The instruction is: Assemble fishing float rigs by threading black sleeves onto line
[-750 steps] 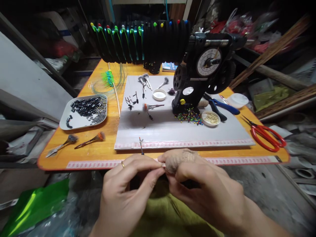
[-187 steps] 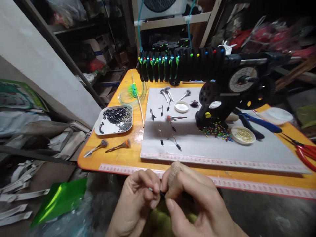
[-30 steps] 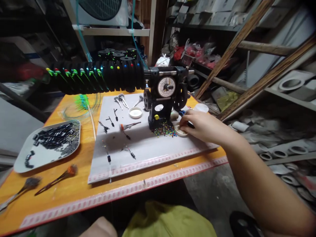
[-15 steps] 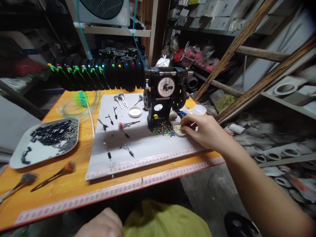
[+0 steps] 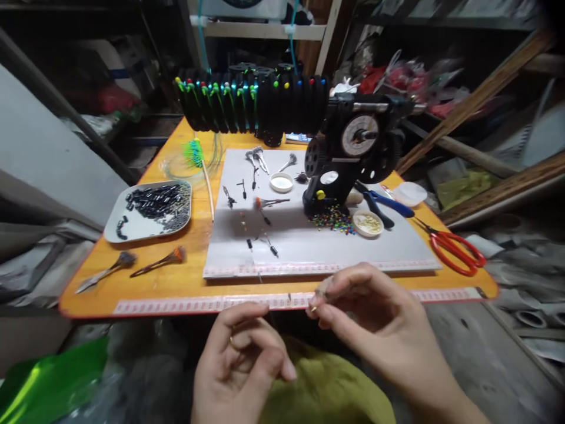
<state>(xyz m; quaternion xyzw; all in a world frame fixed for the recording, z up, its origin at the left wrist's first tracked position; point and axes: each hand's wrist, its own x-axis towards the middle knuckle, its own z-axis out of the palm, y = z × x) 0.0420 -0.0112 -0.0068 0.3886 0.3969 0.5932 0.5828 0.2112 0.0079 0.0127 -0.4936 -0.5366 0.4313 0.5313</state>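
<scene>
My right hand (image 5: 375, 318) is in front of the table's front edge, its thumb and fingertips pinched on a small gold-coloured piece (image 5: 313, 308); its exact kind is too small to tell. Beside it, lower and to the left, my left hand (image 5: 242, 359) has its fingers half curled and apart, with nothing visible between them. A thin ring sits on one of its fingers. Beyond my right hand, a small white dish (image 5: 368, 234) holds tiny gold-coloured pieces. Loose coloured beads (image 5: 333, 219) lie next to that dish.
A black geared winding device (image 5: 344, 147) with a row of spools (image 5: 216, 109) stands on the white board (image 5: 304, 253). Red-handled scissors (image 5: 459, 250) and blue-handled pliers (image 5: 388, 203) lie right. A tray (image 5: 115, 221) of black parts and several brush-like bundles (image 5: 163, 259) lie left.
My right hand has come away from the small white dish, back towards me, with a small gold-coloured piece. My left hand has risen into view beside it. The view has shifted left.
</scene>
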